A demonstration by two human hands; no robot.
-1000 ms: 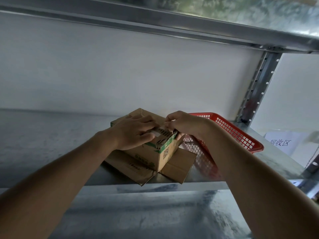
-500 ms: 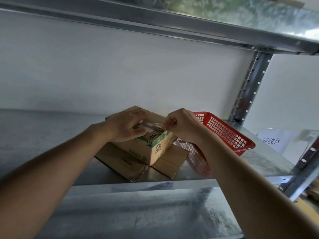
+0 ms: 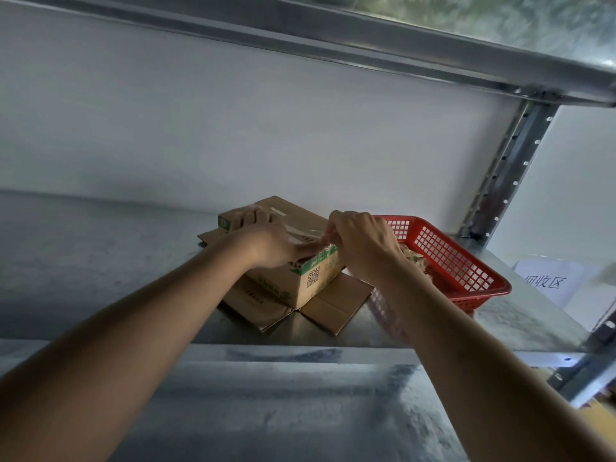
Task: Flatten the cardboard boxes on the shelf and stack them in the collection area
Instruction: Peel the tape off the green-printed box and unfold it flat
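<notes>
Galvanized shelf (image 3: 133,278) carries everything; near to far from its front lip. Cardboard box (image 3: 300,278) sits at 12 o'clock from the viewer, upside-down on its own splayed flaps (image 3: 336,305), so the taped seam faces up. Left hand (image 3: 266,241) lies across the box top, fingers spread flat, pressing it down. Right hand (image 3: 360,245), at 3 o'clock of the left, has its grip pinched on the clear tape strip (image 3: 296,233) at the near edge. My read: step is peeling the tape. Pull low and back along the seam toward 11 o'clock, keep the left hand weighted so the box doesn't lift. Red basket (image 3: 450,261) is just beside the box at 3 o'clock. Paper sign (image 3: 546,281) further right likely marks the collection area.
</notes>
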